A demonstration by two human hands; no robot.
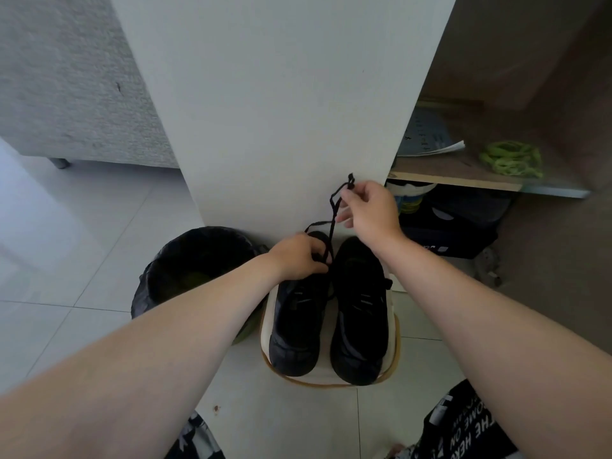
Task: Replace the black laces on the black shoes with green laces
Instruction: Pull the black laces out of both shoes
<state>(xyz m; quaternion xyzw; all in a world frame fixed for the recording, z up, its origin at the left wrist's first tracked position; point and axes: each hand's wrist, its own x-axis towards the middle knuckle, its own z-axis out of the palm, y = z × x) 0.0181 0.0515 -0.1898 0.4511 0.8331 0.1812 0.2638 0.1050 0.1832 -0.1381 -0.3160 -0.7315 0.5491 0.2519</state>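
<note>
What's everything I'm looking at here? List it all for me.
black shoes: two, black, side by side on the stand
stand: one, white with tan rim, on the tiled floor
black lace: one, black, running from one shoe up to the right hand
green laces: one bundle, green, on the shelf at right
booklet: one, bluish, on that shelf
dark bag: one, black, under the shelf
bin: one, black-lined, on the floor left of the shoes
sofa: one, grey, upper left
left hand: one, gripping the top of that same shoe
right hand: one, pinching the black lace above the shoes
</note>
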